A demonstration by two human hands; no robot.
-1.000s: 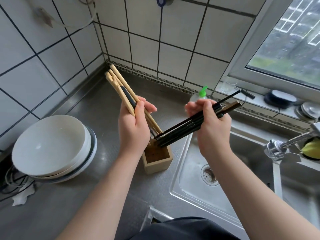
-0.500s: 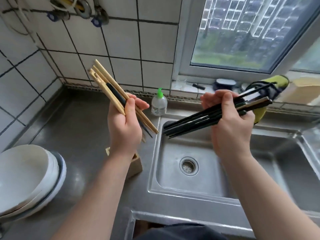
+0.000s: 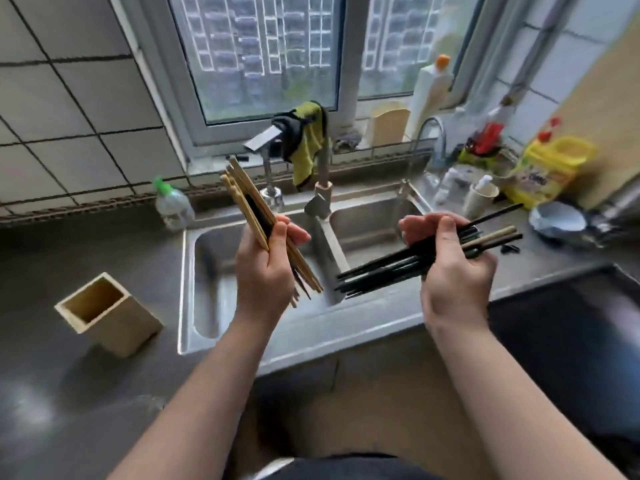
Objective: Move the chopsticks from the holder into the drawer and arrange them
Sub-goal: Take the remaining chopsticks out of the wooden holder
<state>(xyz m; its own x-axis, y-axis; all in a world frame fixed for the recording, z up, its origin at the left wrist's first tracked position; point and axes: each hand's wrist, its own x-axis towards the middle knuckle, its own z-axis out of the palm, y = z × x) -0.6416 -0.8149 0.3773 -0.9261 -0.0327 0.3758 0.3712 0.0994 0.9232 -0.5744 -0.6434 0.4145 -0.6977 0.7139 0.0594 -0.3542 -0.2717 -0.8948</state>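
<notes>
The left hand is clenched around a bundle of wooden chopsticks; the right hand is clenched around dark chopsticks. The empty holder stands well left of both, below them the sink.

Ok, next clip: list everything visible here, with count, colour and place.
wooden holder: one, pale wood, empty, on the counter left of the sink
double sink: one, steel, centre
light chopsticks: a bundle, tan with one dark among them, in the left hand
dark chopsticks: a bundle, mostly black, one pale, in the right hand
small bottle: one, clear with green cap, behind the sink's left corner
cloth: one, yellow-green, draped over the tap
yellow bottle: one, far right counter
white bottle: one, orange cap, windowsill
left hand: closed on the light chopsticks
right hand: closed on the dark chopsticks
</notes>
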